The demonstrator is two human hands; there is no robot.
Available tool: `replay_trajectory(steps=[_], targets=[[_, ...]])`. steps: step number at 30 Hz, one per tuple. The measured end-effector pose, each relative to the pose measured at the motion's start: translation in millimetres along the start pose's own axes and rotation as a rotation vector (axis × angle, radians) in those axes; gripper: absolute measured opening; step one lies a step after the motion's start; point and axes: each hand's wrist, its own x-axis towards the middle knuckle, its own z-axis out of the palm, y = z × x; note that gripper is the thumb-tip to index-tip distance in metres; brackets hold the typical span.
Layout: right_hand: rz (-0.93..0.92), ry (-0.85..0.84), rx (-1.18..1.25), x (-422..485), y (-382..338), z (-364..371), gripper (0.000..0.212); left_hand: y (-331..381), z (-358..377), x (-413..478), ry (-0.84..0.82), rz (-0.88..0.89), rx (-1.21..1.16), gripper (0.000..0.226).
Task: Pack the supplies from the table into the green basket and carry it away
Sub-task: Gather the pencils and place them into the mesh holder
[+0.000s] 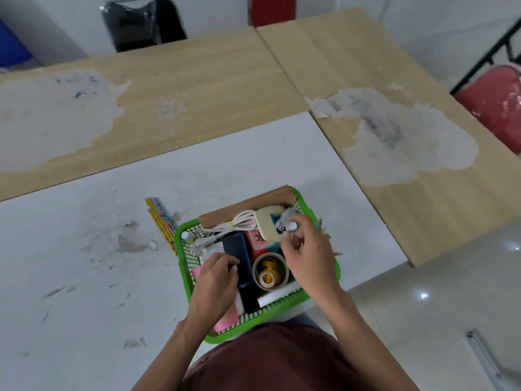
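In the green basket — left hand grips the dark blue box, right hand pinches a white cable

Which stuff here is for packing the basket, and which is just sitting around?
For the job: green basket; pencils on the table beside it; dark blue box gripped by the left hand; coiled cable pinched by the right hand; tape roll.
Just lying about: black chair; red chair.

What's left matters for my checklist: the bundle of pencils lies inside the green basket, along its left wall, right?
No. The head view shows the pencils outside the green basket, on the white table, along its left wall.
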Motion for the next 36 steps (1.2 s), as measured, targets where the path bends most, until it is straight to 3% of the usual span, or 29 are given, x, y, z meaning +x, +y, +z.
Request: replay_trajectory(steps=[7,12,18,21,25,29,36], targets=[[-0.330,-0.496,-0.088,53,-36,74,0.023,-17,-28,10,0.166,-0.270,0.033,0.014],[-0.540,-0.667,-0.193,79,-66,127,0.036,-37,-41,12,0.224,-0.448,0.019,0.019],[-0.491,-0.956,-0.502,101,-62,170,0.056,-62,-47,38,0.409,-0.743,-0.197,0.012],[-0.500,-0.990,-0.547,105,-55,177,0.057,-86,-46,56,0.508,-0.966,-0.394,0.009],[-0.484,-1.031,-0.529,115,-54,181,0.057,-110,-38,83,0.396,-1.094,-0.296,0.017],[-0.478,-1.050,-0.495,120,-51,182,0.055,-120,-27,93,0.207,-1.130,-0.152,0.019],[-0.486,-1.069,-0.442,120,-48,183,0.055,-122,-23,87,0.235,-1.106,-0.104,0.023]])
